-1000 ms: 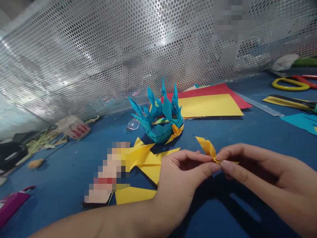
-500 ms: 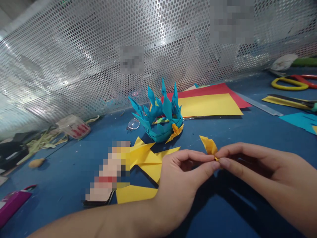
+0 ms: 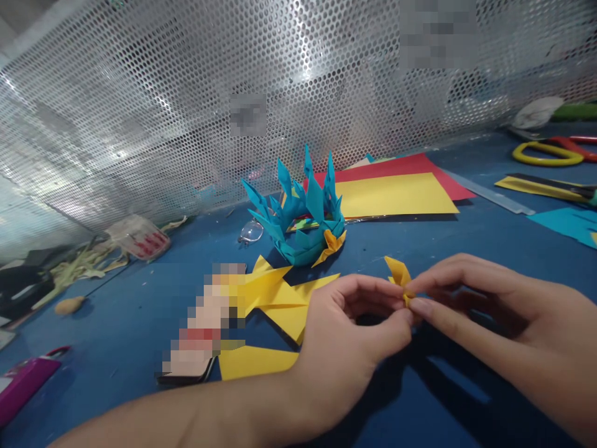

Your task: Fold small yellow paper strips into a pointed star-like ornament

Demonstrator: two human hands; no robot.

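Progress looks partway: a spiky ring of folded teal paper units [image 3: 301, 224] is already stood up on the blue tabletop [image 3: 420, 242], with one yellow unit slotted into its front. Another small folded yellow paper piece [image 3: 399, 277] is pinched just above the table between the fingertips of the left hand [image 3: 347, 339] and right hand [image 3: 485, 311], both closed on it. Loose yellow paper cutouts [image 3: 275, 302] are left beside the ring, apparently unfolded yet. Red and yellow sheets [image 3: 396, 186] are stacked behind, scissors [image 3: 550, 152] far right; nothing is blocking the ring.
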